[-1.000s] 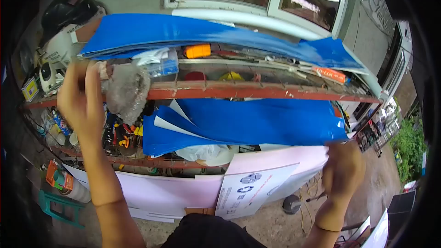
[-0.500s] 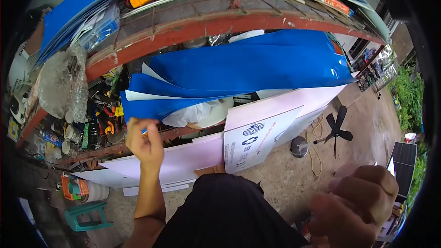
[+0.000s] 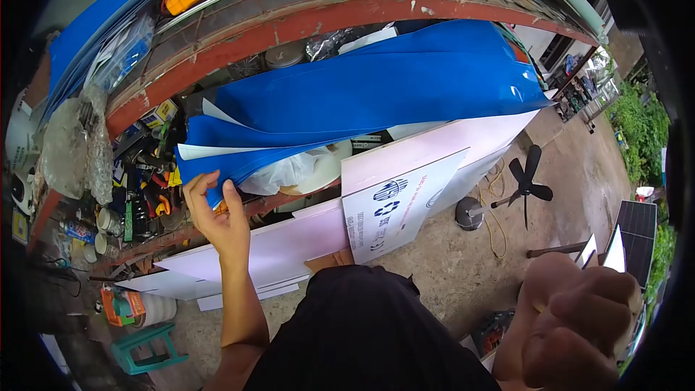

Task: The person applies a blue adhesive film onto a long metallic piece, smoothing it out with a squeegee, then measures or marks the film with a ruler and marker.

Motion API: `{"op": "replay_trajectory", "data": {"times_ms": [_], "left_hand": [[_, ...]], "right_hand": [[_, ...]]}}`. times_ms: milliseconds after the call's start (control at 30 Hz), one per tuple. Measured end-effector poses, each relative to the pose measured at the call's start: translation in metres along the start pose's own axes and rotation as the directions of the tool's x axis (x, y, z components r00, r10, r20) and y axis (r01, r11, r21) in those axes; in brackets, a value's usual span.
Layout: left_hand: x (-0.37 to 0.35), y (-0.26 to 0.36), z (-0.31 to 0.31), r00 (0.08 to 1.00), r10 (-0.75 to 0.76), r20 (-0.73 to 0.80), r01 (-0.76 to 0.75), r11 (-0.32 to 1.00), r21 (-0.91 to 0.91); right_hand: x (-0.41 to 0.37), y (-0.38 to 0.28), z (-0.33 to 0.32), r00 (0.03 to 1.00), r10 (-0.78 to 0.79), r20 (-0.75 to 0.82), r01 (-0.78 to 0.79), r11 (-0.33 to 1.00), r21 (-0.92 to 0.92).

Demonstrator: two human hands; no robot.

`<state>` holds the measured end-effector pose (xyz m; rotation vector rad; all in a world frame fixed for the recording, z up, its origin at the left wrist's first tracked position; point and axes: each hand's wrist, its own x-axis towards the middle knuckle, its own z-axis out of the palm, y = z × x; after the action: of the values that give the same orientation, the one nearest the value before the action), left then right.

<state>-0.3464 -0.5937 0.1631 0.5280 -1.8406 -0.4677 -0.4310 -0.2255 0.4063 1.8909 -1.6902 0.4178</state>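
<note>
My left hand [image 3: 219, 219] is raised in front of the shelf, its thumb and fingers apart with nothing between them. Its fingertips overlap the lower left corner of the blue sheets [image 3: 347, 98], which lie in a loose stack on the shelf and show white undersides at their curled edges. At the lower right, close to the camera, my right hand [image 3: 586, 318] is closed in a fist; whatever it may hold is hidden by the curled fingers. Below the blue sheets lean white printed boards [image 3: 394, 210]. A clear plastic bag [image 3: 286, 171] pokes out under the sheets.
A rusty red shelf beam [image 3: 289, 27] crosses above the sheets. Tools and cans [image 3: 148, 195] crowd the left shelf. A green stool [image 3: 148, 347] stands at the lower left. On the concrete floor are a black-bladed fan [image 3: 528, 181] and a yellow cord [image 3: 494, 224].
My left hand has opened from a pinch and dropped slightly. My right fist has shifted right and down. The view has turned a little, moving the shelf up and left.
</note>
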Motion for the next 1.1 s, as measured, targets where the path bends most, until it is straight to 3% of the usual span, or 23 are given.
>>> {"op": "replay_trajectory", "data": {"times_ms": [33, 100, 167, 233, 300, 367, 433, 500, 567, 633, 767, 800, 867, 1100], "left_hand": [[-0.002, 0.003, 0.002, 1.0, 0.001, 0.002, -0.001, 1.0, -0.008], [-0.008, 0.009, 0.007, 0.999, -0.038, 0.028, 0.04, 0.997, -0.059], [-0.012, 0.012, 0.008, 0.998, -0.041, 0.051, 0.044, 0.997, -0.069], [-0.017, 0.011, 0.011, 0.995, -0.056, 0.077, 0.064, 0.993, -0.103], [-0.018, 0.01, 0.012, 0.992, -0.065, 0.104, 0.075, 0.992, -0.097], [-0.016, 0.011, 0.013, 0.989, -0.091, 0.116, 0.102, 0.99, -0.095], [-0.008, 0.014, 0.013, 0.984, -0.101, 0.147, 0.11, 0.993, -0.049], [0.006, 0.014, 0.013, 0.987, 0.107, 0.12, -0.13, 0.97, 0.206], [0.024, 0.018, 0.013, 0.987, 0.119, 0.111, -0.143, 0.96, 0.242], [0.055, 0.026, 0.009, 0.96, 0.229, 0.161, -0.272, 0.901, 0.338], [0.107, 0.006, 0.018, 0.922, 0.081, 0.379, -0.236, 0.893, 0.384], [0.116, 0.0, 0.021, 0.927, 0.07, 0.368, -0.228, 0.885, 0.407], [0.132, -0.012, 0.028, 0.785, -0.219, 0.58, -0.233, 0.763, 0.603], [0.151, -0.053, 0.049, 0.614, -0.321, 0.721, -0.307, 0.745, 0.593]], "right_hand": [[-0.015, 0.008, 0.012, 1.0, 0.004, 0.004, -0.004, 1.0, -0.007], [-0.048, 0.028, 0.029, 0.884, -0.187, -0.428, 0.13, 0.979, -0.159], [-0.051, 0.012, 0.038, 0.893, 0.236, -0.384, -0.287, 0.954, -0.081], [-0.063, 0.02, 0.071, 0.769, 0.499, -0.399, -0.507, 0.857, 0.094], [-0.089, 0.033, 0.103, 0.705, 0.631, -0.323, -0.605, 0.773, 0.188], [-0.117, 0.037, 0.126, 0.673, 0.726, -0.145, -0.696, 0.687, 0.211], [-0.144, 0.03, 0.154, 0.441, 0.894, 0.08, -0.853, 0.39, 0.347], [-0.174, 0.027, 0.18, 0.425, 0.894, 0.139, -0.874, 0.365, 0.32], [-0.194, 0.022, 0.194, 0.411, 0.887, 0.208, -0.889, 0.34, 0.306], [-0.211, 0.022, 0.202, 0.415, 0.871, 0.261, -0.903, 0.36, 0.233], [-0.224, 0.026, 0.207, 0.416, 0.865, 0.279, -0.906, 0.367, 0.212], [-0.227, 0.026, 0.21, 0.407, 0.867, 0.288, -0.908, 0.352, 0.225], [-0.226, 0.027, 0.214, 0.402, 0.856, 0.327, -0.912, 0.341, 0.228], [-0.233, 0.028, 0.225, 0.382, 0.804, 0.455, -0.922, 0.301, 0.242]]}}
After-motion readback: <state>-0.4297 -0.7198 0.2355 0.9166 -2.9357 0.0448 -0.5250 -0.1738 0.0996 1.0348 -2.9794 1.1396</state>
